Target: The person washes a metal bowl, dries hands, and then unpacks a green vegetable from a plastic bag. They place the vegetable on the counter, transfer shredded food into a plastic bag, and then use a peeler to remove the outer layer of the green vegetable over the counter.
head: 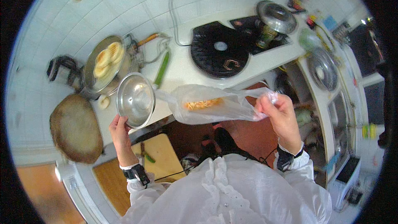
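My left hand (pixel 120 133) grips the rim of a shiny metal bowl (pixel 135 99), tilted so that its inside shows; it looks empty. My right hand (pixel 278 112) pinches the gathered end of a clear plastic bag (pixel 236 99), stretched sideways in front of me. Orange and pale shredded food (pixel 203 104) lies inside the bag. The bag's other end reaches close to the bowl's rim; whether they touch I cannot tell. Behind the bowl, a green cucumber-like vegetable (pixel 162 70) lies on the white counter (pixel 182 68).
A metal pot (pixel 90 62) holding pale bread-like pieces (pixel 108 57) stands at the back left, near a round brown-edged board (pixel 76 129). A black round appliance (pixel 219 51) and a metal lid (pixel 276 17) are further right. A cutting board (pixel 161 152) with a green vegetable piece (pixel 149 158) is lower left.
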Motion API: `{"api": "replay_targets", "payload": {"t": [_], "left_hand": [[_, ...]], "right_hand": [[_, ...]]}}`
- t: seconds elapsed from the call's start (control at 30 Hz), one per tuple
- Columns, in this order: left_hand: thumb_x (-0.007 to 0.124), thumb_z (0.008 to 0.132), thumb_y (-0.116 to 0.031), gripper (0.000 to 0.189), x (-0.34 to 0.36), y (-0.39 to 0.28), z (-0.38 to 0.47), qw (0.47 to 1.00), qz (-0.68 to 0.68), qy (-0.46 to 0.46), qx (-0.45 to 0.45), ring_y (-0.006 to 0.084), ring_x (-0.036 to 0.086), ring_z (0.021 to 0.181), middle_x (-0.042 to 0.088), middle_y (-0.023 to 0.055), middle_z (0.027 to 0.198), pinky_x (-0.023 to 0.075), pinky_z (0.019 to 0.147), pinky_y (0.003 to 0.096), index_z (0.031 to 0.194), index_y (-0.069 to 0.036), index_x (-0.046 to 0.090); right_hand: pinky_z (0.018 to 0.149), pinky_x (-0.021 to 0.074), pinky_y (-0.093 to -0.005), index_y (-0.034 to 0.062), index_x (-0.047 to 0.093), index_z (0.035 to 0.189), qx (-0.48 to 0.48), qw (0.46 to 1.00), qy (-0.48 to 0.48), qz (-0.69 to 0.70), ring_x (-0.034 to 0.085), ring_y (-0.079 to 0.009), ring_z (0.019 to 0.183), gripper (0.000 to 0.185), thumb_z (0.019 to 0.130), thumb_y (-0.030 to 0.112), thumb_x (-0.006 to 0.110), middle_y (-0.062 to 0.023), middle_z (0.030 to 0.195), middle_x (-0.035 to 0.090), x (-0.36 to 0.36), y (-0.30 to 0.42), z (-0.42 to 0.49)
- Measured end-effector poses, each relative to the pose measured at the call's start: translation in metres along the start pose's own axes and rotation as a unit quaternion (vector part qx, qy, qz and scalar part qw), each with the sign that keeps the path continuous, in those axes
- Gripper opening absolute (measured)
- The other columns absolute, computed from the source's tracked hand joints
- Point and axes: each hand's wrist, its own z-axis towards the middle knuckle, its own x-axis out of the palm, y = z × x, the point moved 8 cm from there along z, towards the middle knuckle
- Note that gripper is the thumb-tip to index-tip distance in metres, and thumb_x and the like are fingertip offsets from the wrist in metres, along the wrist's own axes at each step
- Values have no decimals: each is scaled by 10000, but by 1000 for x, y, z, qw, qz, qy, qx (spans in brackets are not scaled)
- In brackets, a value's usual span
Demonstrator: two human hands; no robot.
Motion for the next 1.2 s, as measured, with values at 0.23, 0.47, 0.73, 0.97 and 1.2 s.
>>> {"api": "replay_targets", "payload": {"t": [0.23,0.47,0.73,0.97,1.2], "left_hand": [[589,840,-100,185,157,14,-47,972,78,206,-83,34,435,528,586,-30,717,349,486,190,978,9,649],[671,822,-93,182,367,58,-204,884,138,426,-132,59,476,502,591,-12,717,438,491,200,976,-2,640],[660,837,-62,117,648,160,-440,780,158,586,-152,104,581,602,609,39,756,528,525,223,899,33,634],[624,838,-16,132,835,257,-580,725,188,639,-178,188,632,564,626,103,762,579,546,272,897,101,615],[724,750,-333,240,1001,357,-709,239,309,641,661,347,657,646,671,124,726,483,572,446,845,-120,671]], "right_hand": [[655,401,-242,24,612,750,91,970,-218,-52,495,-69,700,332,965,270,553,28,720,570,-99,29,-178],[645,446,-279,-2,657,822,147,876,-445,-111,555,-93,703,374,940,345,583,-13,748,650,-223,5,-373],[620,402,-232,31,636,840,137,802,-579,-52,519,-65,678,343,969,331,532,28,725,581,-365,-40,-578],[551,401,-233,17,663,881,178,709,-681,35,533,-78,622,265,938,265,590,1,702,611,-410,-76,-682],[602,421,-241,-5,670,868,194,581,-789,44,534,-76,668,168,916,142,605,-1,723,621,-407,-83,-733]]}}
